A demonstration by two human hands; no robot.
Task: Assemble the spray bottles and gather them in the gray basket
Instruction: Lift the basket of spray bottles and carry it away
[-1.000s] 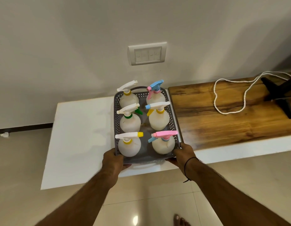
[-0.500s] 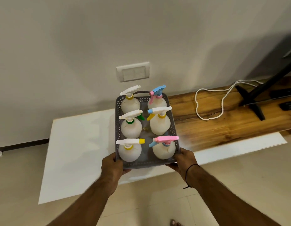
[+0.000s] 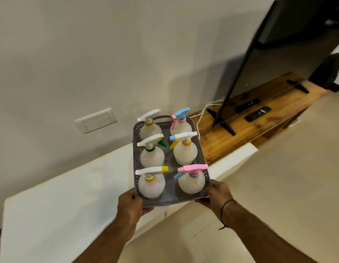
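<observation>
The gray basket (image 3: 165,201) hangs in the air above the white ledge, held at its near corners. My left hand (image 3: 129,205) grips the near left corner and my right hand (image 3: 218,193) grips the near right corner. Several white spray bottles stand upright inside in two rows. A bottle with a white and yellow sprayer (image 3: 151,184) is nearest on the left, and one with a pink and blue sprayer (image 3: 191,182) is nearest on the right. All bottles in view carry their trigger heads.
A low white ledge (image 3: 60,202) runs along the wall below the basket. To the right a wooden top (image 3: 250,126) carries a television (image 3: 278,44) on black feet, two remotes (image 3: 257,112) and a white cable (image 3: 200,114). A switch plate (image 3: 96,120) sits on the wall.
Both hands have lifted the basket off the ledge and carried it up. The view has swung to the right, bringing the television into sight.
</observation>
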